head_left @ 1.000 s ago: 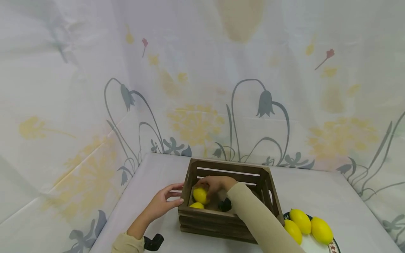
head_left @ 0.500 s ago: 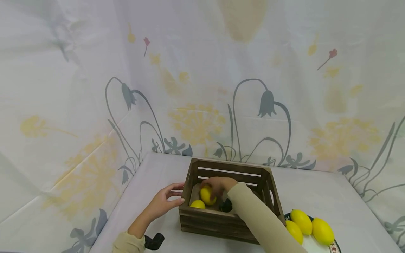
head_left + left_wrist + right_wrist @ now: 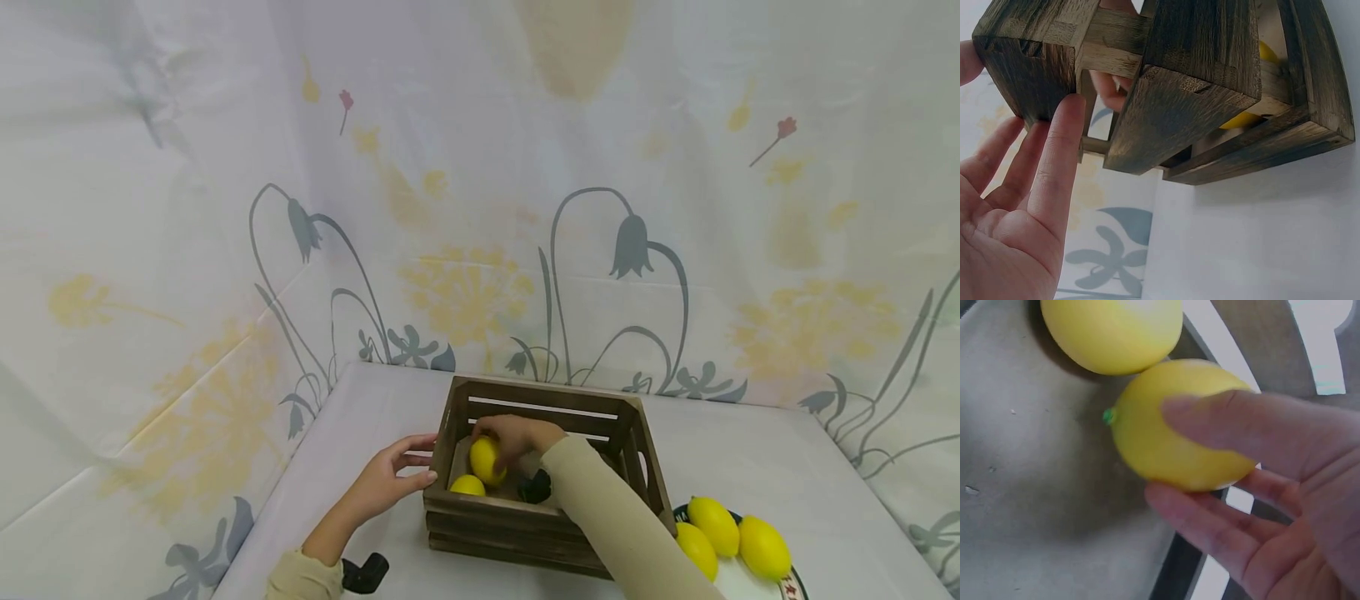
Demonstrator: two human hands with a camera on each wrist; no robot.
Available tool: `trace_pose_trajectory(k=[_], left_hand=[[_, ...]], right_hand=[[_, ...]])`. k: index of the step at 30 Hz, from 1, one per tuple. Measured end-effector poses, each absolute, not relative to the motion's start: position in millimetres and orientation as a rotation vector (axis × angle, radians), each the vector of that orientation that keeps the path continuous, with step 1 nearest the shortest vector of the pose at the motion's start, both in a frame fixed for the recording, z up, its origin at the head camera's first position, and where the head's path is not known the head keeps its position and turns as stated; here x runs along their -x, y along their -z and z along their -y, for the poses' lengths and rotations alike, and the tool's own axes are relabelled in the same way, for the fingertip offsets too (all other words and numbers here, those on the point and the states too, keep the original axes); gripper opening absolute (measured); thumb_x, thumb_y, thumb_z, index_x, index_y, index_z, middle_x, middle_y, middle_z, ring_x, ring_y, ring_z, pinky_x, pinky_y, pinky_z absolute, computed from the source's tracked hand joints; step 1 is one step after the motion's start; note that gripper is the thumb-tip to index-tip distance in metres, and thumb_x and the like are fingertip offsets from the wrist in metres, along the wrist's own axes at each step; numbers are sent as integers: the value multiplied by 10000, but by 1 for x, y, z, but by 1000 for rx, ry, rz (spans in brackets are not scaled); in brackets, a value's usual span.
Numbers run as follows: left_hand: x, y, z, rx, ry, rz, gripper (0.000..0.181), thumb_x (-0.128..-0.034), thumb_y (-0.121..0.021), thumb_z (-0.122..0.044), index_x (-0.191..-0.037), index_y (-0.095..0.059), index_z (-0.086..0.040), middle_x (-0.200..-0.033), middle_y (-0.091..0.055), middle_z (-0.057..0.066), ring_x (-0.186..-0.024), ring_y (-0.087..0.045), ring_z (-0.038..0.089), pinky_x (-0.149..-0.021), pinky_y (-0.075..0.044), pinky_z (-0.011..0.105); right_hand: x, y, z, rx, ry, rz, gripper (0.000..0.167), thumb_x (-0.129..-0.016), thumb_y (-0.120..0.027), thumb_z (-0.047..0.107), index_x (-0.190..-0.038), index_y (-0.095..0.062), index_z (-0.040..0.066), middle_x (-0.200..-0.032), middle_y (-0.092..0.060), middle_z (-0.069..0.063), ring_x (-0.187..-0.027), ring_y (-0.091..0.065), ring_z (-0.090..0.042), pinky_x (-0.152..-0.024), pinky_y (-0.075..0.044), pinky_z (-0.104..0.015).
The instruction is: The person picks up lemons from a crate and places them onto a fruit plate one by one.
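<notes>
Although the lemon [image 3: 486, 461] has shifted slightly rightward inside the crate [image 3: 510, 533] this past second, the right hand [image 3: 519, 437] has its fingers clamped on it; its position is judged unsettled. The left hand [image 3: 384, 482], fingers apart, touches the crate's end.

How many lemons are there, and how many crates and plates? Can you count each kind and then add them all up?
Wooden crate: 1
Plate: 1
Lemons: 5 that show (2 in the crate, 3 on the plate)
Total: 7
</notes>
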State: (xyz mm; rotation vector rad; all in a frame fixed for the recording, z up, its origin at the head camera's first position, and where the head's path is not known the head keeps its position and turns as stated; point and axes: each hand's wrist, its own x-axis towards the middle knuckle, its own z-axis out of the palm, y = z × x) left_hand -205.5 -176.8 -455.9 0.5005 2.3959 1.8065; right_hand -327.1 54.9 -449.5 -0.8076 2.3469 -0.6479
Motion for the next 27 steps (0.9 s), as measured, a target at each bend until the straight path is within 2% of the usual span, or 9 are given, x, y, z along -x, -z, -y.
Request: trace_pose_trajectory(k=[6, 13, 20, 27], left_hand=[[206, 456, 176, -504, -1797, -2394, 542, -866, -673, -165, -1347, -457, -37, -1293, -484, 180, -1121, -515, 338, -838, -501, 353], [206, 456, 176, -503, -1811, -2384, 536, -872, -663, -149, -1348, -451, -24, -1294, -481, 190, -1121, -514, 346, -836, -503, 360], [208, 457, 177, -504, -1808, -2384, 540, -871, -665, -153, -1348, -450, -17, -1291, -480, 196, -1112, -516, 348, -829, -504, 343], [208, 457, 176, -508, -1787, -2395, 531, -881, -655, -172, -1347, -449, -21, -1290, -478, 199, -1115, -514, 354, -828, -506, 351]], right_hand=[[330, 447, -54, 888, 715, -2363, 505, -707, -772, -20, -1115, -541, 166, -1001, -550, -26, -869, -529, -179, -743, -504, -305], [332, 445, -53, 963, 784, -2367, 499, -721, -779, 34, -1124, -524, 181, -1088, -541, -38, -974, -528, -202, -824, -480, -331], [329, 433, -56, 984, 973, -2343, 530, -715, -772, 46, -1167, -508, 133, -1075, -551, -79, -914, -546, -188, -762, -497, -312], [323, 418, -59, 928, 1205, -2279, 544, -719, -766, 50, -1189, -506, 141, -1155, -498, -130, -874, -593, -271, -707, -524, -324]])
